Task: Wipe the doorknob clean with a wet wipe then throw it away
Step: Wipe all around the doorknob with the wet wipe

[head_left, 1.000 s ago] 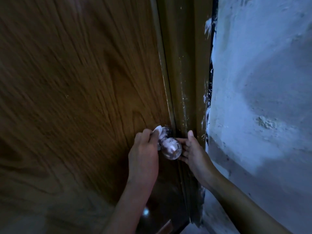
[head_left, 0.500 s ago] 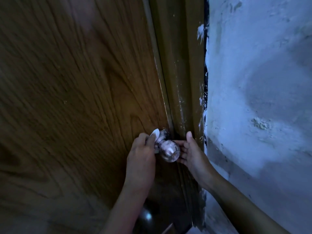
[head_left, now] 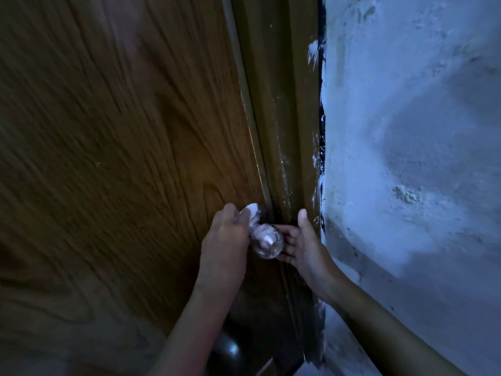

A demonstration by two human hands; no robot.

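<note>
While left hand (head_left: 225, 248) presses wipe (head_left: 251, 210), right hand (head_left: 303, 245) cups doorknob (head_left: 267, 240)

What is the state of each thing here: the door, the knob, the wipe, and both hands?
Door: shut against the frame.
Doorknob: shiny, face bare.
Wet wipe: bunched, pressed behind the knob.
Left hand: closed on the wipe.
Right hand: open, fingers beside the knob; touching or not, unclear.

The left hand (head_left: 225, 245) is covering most of the white wet wipe (head_left: 250, 211) and the neck of the round shiny metal doorknob (head_left: 267, 241); both forearms are running off the lower frame edge.
</note>
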